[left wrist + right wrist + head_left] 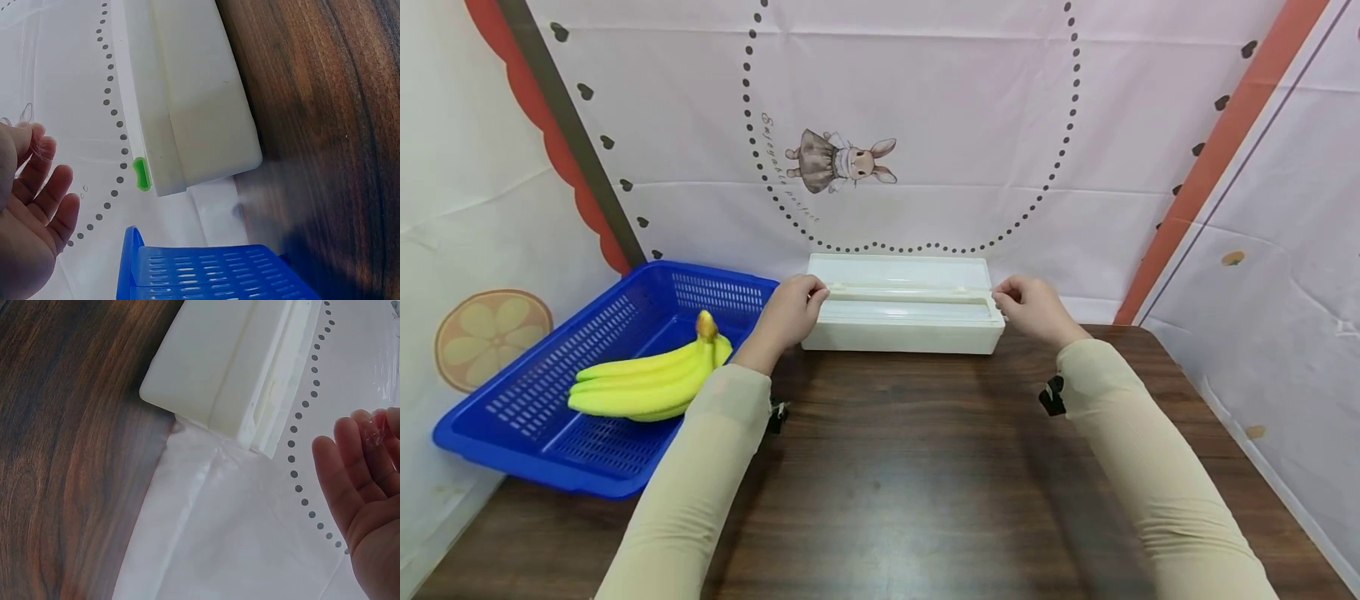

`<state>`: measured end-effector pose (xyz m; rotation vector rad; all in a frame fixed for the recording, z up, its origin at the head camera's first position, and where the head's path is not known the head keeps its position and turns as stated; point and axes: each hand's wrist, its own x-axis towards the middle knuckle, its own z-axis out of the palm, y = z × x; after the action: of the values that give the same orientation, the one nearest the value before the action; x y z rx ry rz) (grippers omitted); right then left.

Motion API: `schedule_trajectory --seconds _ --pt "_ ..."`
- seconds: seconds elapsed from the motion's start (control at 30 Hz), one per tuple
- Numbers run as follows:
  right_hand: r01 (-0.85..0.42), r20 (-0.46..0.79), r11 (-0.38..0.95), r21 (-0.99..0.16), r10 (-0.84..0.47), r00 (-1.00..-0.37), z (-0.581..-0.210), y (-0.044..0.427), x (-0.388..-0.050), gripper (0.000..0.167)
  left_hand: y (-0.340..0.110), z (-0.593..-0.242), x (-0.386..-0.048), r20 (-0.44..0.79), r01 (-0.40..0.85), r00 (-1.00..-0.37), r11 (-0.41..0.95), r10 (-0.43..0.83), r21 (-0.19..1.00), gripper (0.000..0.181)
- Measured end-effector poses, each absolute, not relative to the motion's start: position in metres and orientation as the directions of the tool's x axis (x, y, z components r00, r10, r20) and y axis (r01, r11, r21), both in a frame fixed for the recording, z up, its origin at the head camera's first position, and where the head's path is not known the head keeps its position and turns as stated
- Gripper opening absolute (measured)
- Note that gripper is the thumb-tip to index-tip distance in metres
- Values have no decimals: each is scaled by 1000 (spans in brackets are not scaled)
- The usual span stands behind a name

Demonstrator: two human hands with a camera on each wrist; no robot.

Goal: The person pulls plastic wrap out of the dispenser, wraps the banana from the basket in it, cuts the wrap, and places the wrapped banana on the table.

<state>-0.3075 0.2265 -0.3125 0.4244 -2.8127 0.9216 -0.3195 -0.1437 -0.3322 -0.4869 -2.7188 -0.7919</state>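
Note:
A long white cling film dispenser (904, 337) stands at the back of the table, its lid (898, 271) raised behind it. My left hand (786, 312) is above the dispenser's left end, and my right hand (1036, 307) is level with it at the right end. Each hand pinches clear cling film between thumb and fingertips. The film (373, 432) shows bunched at the fingertips in the right wrist view. In the left wrist view, a green slider tab (142, 174) sits on the dispenser's end. The film's span between the hands is barely visible.
On the left, beside my left forearm, is a blue plastic basket (542, 471) with a bunch of yellow bananas (647, 383) in it. The dark wooden table (880, 467) meets a printed white cloth (970, 108) behind the dispenser.

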Motion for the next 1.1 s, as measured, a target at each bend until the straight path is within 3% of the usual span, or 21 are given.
schedule_trajectory --seconds 1.1 --pt "-315 235 776 -546 -219 -947 -300 229 -302 29 -144 -312 -315 333 399 -904 805 266 439 25"
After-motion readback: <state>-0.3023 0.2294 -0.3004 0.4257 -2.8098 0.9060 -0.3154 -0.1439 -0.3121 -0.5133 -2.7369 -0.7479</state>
